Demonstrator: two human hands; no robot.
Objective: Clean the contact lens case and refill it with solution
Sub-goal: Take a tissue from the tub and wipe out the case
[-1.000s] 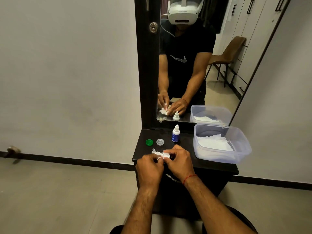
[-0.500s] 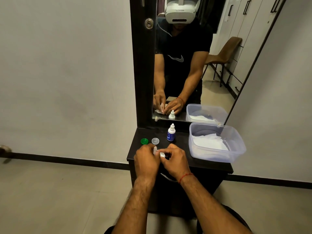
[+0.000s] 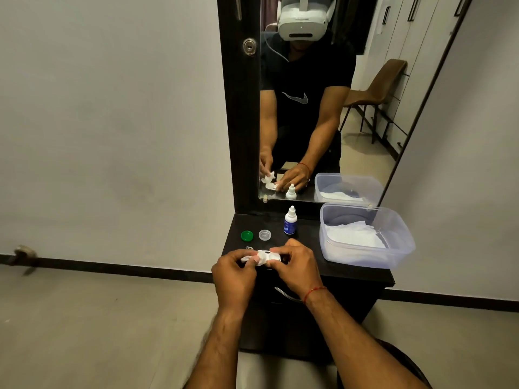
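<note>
My right hand [image 3: 295, 266] grips the white contact lens case [image 3: 273, 257] over the front of the dark dresser top [image 3: 351, 272]. My left hand [image 3: 235, 272] pinches a crumpled white tissue [image 3: 254, 258] pressed against the case's left end. A green cap [image 3: 247, 235] and a clear cap [image 3: 264, 235] lie on the top behind my hands. The small white solution bottle [image 3: 290, 220] with a blue label stands upright farther back, its cap on.
A clear plastic tub [image 3: 398, 248] holding white tissues sits on the right of the dresser top. A mirror [image 3: 323, 113] in a dark frame rises behind, reflecting me and a brown chair. Grey walls flank the dresser; a drawer handle [image 3: 283, 293] shows below.
The tissue in my left hand has come into clearer view at the case's left end. The camera view has shifted slightly; caps, bottle and tub stay put.
</note>
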